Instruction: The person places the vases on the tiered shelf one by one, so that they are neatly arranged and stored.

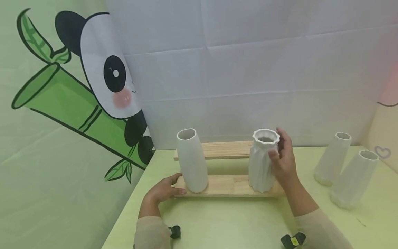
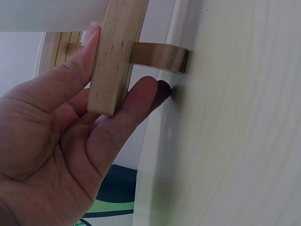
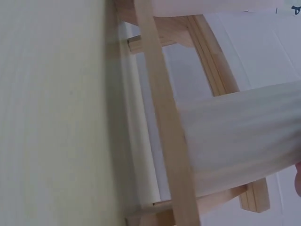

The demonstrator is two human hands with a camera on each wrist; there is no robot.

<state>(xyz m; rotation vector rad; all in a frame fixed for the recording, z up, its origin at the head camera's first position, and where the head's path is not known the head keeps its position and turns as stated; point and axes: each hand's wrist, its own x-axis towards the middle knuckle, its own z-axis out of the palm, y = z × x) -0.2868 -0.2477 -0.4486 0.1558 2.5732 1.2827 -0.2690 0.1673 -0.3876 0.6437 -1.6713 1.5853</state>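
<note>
At the front left corner of a two-tier wooden rack [image 1: 230, 185], my left hand [image 1: 162, 190] grips the end of the lower board [image 2: 113, 61]. In the left wrist view the thumb lies on the board's upper face and the fingers are beneath it. My right hand [image 1: 285, 164] holds a white fluted vase [image 1: 259, 166] with a scalloped rim, thumb on its near side, fingers mostly hidden behind. That vase stands upright on the lower board's right part. A smooth white vase [image 1: 192, 162] stands on the left part, close beside my left hand.
Two white faceted vases [image 1: 332, 159] [image 1: 354, 180] stand on the table [image 1: 230, 221] to the right of my right arm. Behind the rack hangs a white cloth backdrop [image 1: 248, 69], with a panda and bamboo picture [image 1: 102, 69] at the left. The rack's higher board [image 1: 227, 149] runs behind the vases.
</note>
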